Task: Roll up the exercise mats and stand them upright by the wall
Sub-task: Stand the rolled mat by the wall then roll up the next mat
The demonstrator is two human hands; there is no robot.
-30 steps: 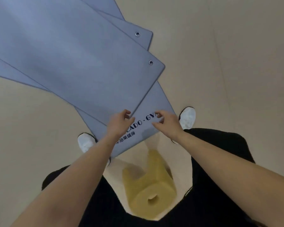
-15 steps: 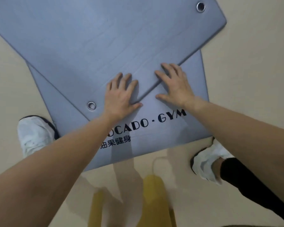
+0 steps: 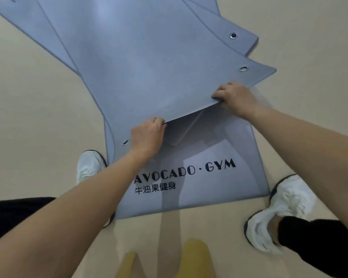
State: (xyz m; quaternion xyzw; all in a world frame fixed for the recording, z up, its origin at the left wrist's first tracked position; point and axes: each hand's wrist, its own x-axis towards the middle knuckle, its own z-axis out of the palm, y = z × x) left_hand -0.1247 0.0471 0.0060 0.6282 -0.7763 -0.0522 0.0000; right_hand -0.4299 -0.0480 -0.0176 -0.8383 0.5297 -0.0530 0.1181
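Several grey-blue exercise mats lie fanned out and overlapping on the beige floor. The top mat [image 3: 149, 67] has metal eyelets at its near corners. My left hand [image 3: 147, 135] grips its near edge by the left eyelet, and my right hand [image 3: 235, 98] grips the same edge further right. That edge is lifted off the mats below. The bottom mat [image 3: 209, 189] carries the print "AVOCADO · GYM" with Chinese characters, and its near end lies between my feet.
My white shoes stand on either side of the printed mat, the left one [image 3: 88, 167] and the right one [image 3: 277, 213]. More mats [image 3: 219, 21] stick out at the far right. A yellow garment [image 3: 189, 259] shows at the bottom edge. Bare floor surrounds the pile.
Both hands lay flat on the mats half a second ago. Now their fingers curl round the top mat's near edge, which has risen off the mats beneath.
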